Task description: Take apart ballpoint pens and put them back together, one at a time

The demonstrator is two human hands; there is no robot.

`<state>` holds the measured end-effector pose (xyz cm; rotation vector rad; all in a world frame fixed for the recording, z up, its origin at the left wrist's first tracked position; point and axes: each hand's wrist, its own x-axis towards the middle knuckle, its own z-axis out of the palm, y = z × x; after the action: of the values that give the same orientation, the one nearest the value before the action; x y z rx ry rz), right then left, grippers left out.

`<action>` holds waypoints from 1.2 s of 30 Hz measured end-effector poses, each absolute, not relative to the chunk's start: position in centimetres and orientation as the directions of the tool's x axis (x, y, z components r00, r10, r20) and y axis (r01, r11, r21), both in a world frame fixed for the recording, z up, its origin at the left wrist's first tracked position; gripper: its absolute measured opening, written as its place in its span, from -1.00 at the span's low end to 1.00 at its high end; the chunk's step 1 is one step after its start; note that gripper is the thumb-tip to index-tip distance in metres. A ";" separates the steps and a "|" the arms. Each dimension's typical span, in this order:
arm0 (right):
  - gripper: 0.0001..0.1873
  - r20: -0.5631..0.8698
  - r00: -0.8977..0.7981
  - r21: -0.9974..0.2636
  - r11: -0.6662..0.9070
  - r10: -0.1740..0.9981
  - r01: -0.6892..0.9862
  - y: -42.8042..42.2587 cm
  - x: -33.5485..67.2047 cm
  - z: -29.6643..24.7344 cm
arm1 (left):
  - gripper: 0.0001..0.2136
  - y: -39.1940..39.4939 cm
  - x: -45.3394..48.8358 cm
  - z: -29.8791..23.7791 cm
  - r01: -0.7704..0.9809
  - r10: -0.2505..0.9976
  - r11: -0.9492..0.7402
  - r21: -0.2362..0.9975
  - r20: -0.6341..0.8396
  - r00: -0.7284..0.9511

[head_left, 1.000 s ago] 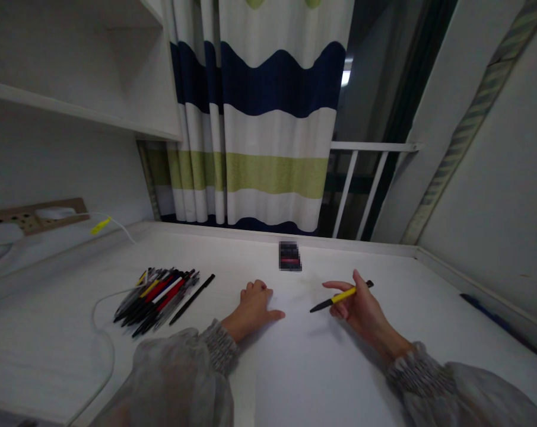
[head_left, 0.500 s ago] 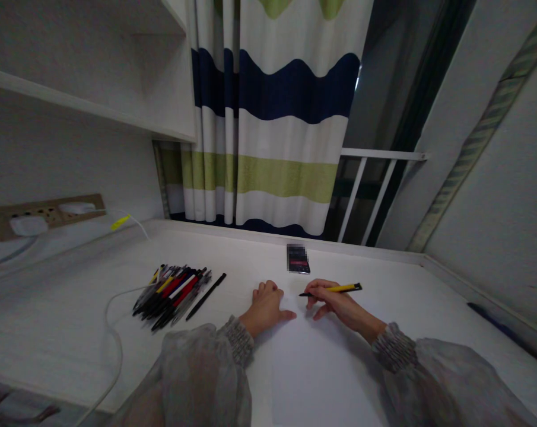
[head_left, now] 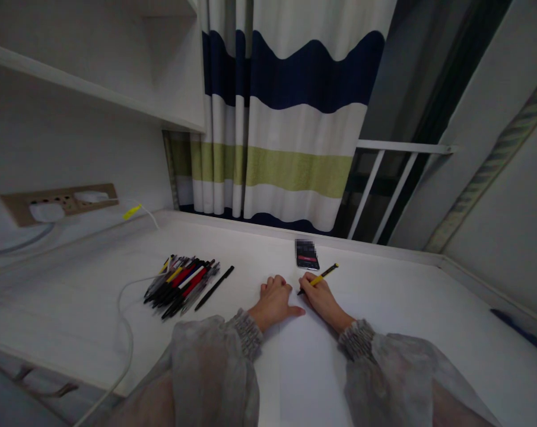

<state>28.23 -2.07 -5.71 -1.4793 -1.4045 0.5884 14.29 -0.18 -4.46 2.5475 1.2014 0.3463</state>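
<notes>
A white sheet of paper (head_left: pixel 313 373) lies on the desk in front of me. My left hand (head_left: pixel 275 301) rests on its upper left part, thumb stretched out to the right and the other fingers partly curled; it holds nothing that I can see. My right hand (head_left: pixel 320 296) grips a yellow pen (head_left: pixel 324 274) with black ends. Its dark tip points down at the upper part of the sheet, close to the left hand; whether it touches, I cannot tell. Beyond the hands lies a phone (head_left: pixel 307 255) with its screen lit.
To the left lies a heap of pens (head_left: pixel 181 287), with a single black pen (head_left: pixel 214 288) beside it. A white cable (head_left: pixel 129 332) runs across the desk from near the heap. Plugs sit in a wall socket strip (head_left: pixel 61 203). A dark long object (head_left: pixel 521 332) lies at the right edge.
My right hand has moved left, closer to my left hand, and the yellow pen is now more upright, its tip over the paper. The whole view has shifted slightly.
</notes>
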 end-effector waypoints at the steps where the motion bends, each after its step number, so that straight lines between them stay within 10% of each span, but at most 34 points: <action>1: -0.76 0.281 0.218 -0.864 0.147 0.935 0.482 -2.1 28.2 -5.6 | -0.49 -0.2 14.3 -4.4 0.708 0.780 -0.603 0.367 0.087 0.620; 22: -0.78 0.344 0.209 -0.810 0.177 0.915 0.558 -2.1 27.9 -5.1 | -0.48 0.0 14.3 -4.5 0.716 0.778 -0.605 0.347 0.069 0.624; 36: -0.72 0.170 0.281 -0.969 0.108 0.945 0.224 -2.1 28.4 -5.5 | -0.47 0.3 14.3 -4.8 0.709 0.776 -0.611 0.353 0.089 0.624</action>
<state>28.39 -2.14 -5.46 -1.3777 -1.1887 0.7761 14.29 0.32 -4.78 2.5655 1.2036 0.3388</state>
